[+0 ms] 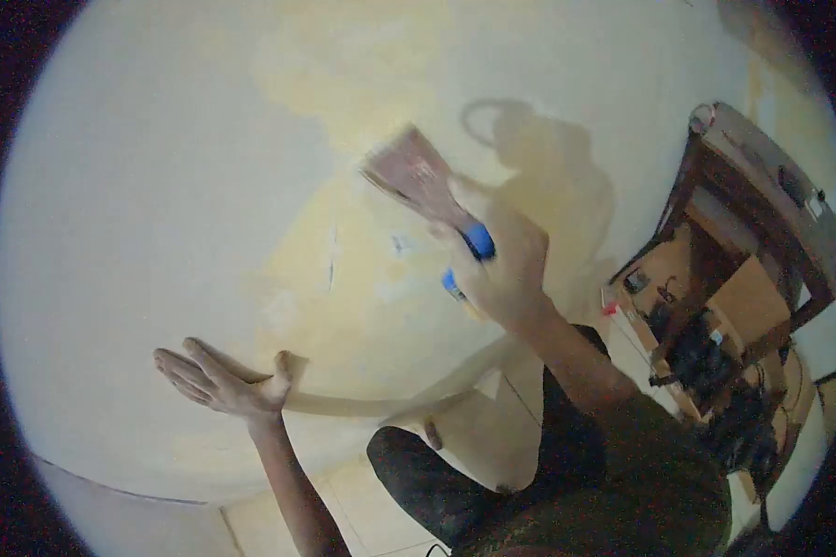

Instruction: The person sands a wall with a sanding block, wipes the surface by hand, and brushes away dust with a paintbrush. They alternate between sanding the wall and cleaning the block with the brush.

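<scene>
My right hand is wrapped round the handle of a putty knife, blue where the handle shows. Its wide blade points up and to the left in front of the wall, slightly smeared by motion. Yellowish patches and a few small bluish-white marks show on the wall below the blade. Lower on the left, my left hand has its fingers and thumb spread close against the wall, with nothing in it.
At the right stands a dark wooden table with a few small items on top. Under it is an open cardboard box beside black bundled things. My bent knees are near the wall's foot, above a light tiled floor.
</scene>
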{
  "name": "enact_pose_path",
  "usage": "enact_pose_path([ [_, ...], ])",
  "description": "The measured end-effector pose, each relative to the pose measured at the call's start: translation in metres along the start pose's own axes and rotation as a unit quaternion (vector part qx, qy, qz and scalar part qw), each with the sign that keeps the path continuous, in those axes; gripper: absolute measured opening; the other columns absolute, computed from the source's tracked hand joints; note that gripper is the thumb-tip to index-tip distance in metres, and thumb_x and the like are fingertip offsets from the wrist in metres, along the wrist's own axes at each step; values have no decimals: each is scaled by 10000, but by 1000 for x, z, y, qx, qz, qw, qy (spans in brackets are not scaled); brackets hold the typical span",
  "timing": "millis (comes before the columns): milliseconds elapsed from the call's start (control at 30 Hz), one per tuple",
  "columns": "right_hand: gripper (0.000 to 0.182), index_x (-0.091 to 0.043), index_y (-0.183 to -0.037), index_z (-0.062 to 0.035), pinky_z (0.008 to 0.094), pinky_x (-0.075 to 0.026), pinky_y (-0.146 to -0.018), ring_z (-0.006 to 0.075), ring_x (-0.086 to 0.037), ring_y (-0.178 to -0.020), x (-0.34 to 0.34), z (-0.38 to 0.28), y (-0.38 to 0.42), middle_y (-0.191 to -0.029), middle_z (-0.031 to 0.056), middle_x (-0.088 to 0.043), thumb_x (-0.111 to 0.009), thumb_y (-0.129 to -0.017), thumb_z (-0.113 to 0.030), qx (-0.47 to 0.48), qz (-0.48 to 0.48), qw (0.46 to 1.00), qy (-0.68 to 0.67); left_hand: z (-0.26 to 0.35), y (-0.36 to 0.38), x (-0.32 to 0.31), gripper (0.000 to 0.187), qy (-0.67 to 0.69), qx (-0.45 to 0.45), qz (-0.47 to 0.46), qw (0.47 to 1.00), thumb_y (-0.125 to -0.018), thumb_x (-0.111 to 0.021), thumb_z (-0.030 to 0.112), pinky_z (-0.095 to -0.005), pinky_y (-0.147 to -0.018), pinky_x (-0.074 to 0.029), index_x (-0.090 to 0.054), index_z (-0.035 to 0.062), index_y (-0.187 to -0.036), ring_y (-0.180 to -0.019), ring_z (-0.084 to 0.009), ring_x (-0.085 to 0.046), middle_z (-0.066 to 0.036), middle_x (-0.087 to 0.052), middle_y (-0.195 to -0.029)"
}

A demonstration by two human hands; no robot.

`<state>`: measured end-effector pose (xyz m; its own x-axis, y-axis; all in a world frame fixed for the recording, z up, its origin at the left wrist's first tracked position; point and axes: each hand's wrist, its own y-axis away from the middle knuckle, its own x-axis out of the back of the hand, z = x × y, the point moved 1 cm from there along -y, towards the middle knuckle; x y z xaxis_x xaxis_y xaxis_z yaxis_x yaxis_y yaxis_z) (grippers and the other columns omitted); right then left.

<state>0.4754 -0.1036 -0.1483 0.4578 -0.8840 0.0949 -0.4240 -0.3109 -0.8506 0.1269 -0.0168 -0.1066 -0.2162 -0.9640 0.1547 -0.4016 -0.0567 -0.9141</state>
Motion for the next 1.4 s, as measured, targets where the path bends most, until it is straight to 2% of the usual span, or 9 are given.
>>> enact_pose_path([
  [133,504,-691,-1257,-66,451,-574,-776,367,-732,-932,10,4,35,-1041,176,-754,-849,-804,-222,-10,7,999,-49,3,-5,15,1156,-2,3,2,1000,-827,-500,855,-645,-1228,-177,-274,63,-1639,-1549,-511,-194,-318,-185,-1678],
  [233,471,-701,-1237,-65,438,-582,-780,366,-737,-912,12,-11,-13,-1039,181,-754,-849,-810,-200,-13,-44,997,56,0,-9,12,1153,3,-12,2,1000,-832,-492,857,-645,-1227,-181,-286,55,-1634,-1548,-508,-199,-320,-190,-1676],
  [333,420,-711,-1184,-54,434,-585,-771,367,-738,-878,5,-7,-10,-1024,181,-753,-851,-817,-203,37,20,999,0,-3,-10,8,1157,4,-11,7,1000,-829,-489,864,-641,-1229,-183,-299,50,-1629,-1548,-506,-204,-318,-196,-1675],
  [433,391,-710,-1148,-56,442,-583,-755,364,-738,-846,11,-2,21,-996,174,-750,-852,-825,-226,-20,16,1000,-18,-1,-13,8,1152,8,-2,16,1000,-827,-490,865,-635,-1234,-180,-309,55,-1627,-1547,-504,-208,-313,-205,-1675],
  [533,325,-682,-1131,1,380,-568,-693,279,-729,-750,10,-15,-6,-893,170,-725,-818,-858,-111,55,0,998,24,-1,-8,10,1148,12,0,4,1000,-826,-502,859,-628,-1237,-179,-311,59,-1627,-1547,-503,-209,-311,-212,-1673],
  [633,384,-709,-1128,-54,427,-579,-723,345,-738,-813,1,-9,-4,-960,162,-748,-859,-826,-239,21,2,1000,3,5,-6,9,1154,15,4,4,1000,-821,-520,855,-623,-1238,-179,-308,58,-1628,-1549,-500,-207,-313,-212,-1673],
  [733,310,-676,-1113,-6,372,-536,-616,223,-667,-645,6,0,45,-789,120,-685,-822,-864,-120,11,-13,1000,-22,2,0,10,1159,13,6,3,1000,-817,-531,856,-621,-1237,-180,-309,60,-1629,-1549,-498,-209,-313,-215,-1672],
  [833,398,-712,-1147,-55,422,-580,-681,331,-739,-762,14,-11,25,-913,170,-741,-862,-828,-240,-14,-35,999,11,9,4,9,1157,19,11,8,1000,-814,-529,861,-622,-1236,-182,-316,68,-1630,-1546,-498,-217,-310,-223,-1671],
  [1400,465,-709,-1241,-102,412,-593,-752,320,-752,-818,22,-37,57,-998,149,-763,-861,-831,-261,-29,-57,998,-3,-3,22,32,1144,19,19,32,999,-832,-515,857,-622,-1238,-175,-340,40,-1614,-1545,-492,-230,-323,-230,-1664],
])
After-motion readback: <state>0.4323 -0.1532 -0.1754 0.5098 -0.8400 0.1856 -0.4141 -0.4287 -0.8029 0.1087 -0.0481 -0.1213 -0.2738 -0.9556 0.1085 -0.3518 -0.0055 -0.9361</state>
